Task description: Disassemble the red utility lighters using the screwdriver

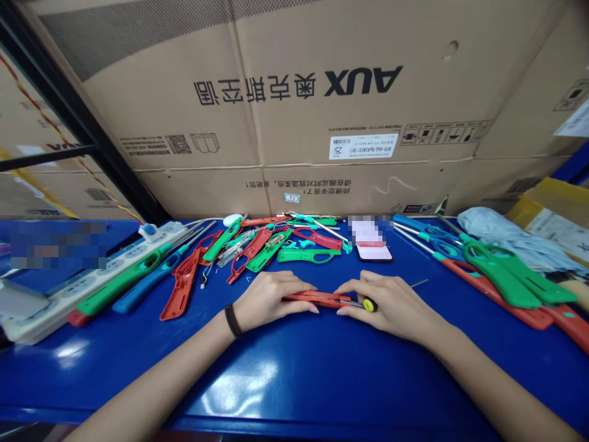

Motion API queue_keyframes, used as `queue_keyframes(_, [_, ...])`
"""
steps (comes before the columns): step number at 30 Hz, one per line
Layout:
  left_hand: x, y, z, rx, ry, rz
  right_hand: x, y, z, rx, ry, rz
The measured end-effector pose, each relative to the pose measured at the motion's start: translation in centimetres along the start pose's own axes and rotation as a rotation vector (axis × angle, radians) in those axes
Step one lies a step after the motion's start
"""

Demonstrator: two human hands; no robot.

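My left hand (269, 298), with a dark band at the wrist, is closed on one end of a red long-nosed lighter (322, 298) above the blue table. The fingertips of my right hand (389, 302) meet the lighter's other end. That hand also grips a small screwdriver (369, 304) with a yellow and black handle, its shank lying against the lighter. Beyond my hands are loose casing halves, including a green one (309, 255) and a red one (177, 285), among metal tubes and small parts.
Whole lighters, among them a green one (124, 279), lean by a white power strip (34, 316) on the left. More lighters, such as another green one (506, 276), pile up on the right. A phone (373, 252) lies behind my right hand, before a large cardboard box (285, 135).
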State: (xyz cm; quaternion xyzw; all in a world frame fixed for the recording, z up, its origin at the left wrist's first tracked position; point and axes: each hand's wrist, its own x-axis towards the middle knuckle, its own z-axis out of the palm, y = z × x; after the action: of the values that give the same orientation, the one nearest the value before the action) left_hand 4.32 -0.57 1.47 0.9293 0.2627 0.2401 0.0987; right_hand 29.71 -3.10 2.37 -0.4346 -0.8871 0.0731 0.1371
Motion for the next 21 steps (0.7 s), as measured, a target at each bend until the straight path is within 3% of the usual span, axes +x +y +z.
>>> queue_keyframes(4, [0.1,0.3,0.2,-0.179,0.111,0.003,-0.1,-0.1,0.1,-0.062,0.017,-0.009])
queue_keyframes(9, [0.3,0.8,0.5,-0.234,0.090,-0.023,0.0,-0.3,0.5,-0.047,0.003,-0.056])
queue_keyframes(16, [0.7,1.8,0.2,-0.295,0.049,-0.251,0.2,-0.6,0.9,-0.035,0.008,-0.084])
queue_keyframes(21, [0.3,1.9,0.6,-0.212,0.115,-0.148,0.1,-0.4,0.7,-0.062,0.035,-0.083])
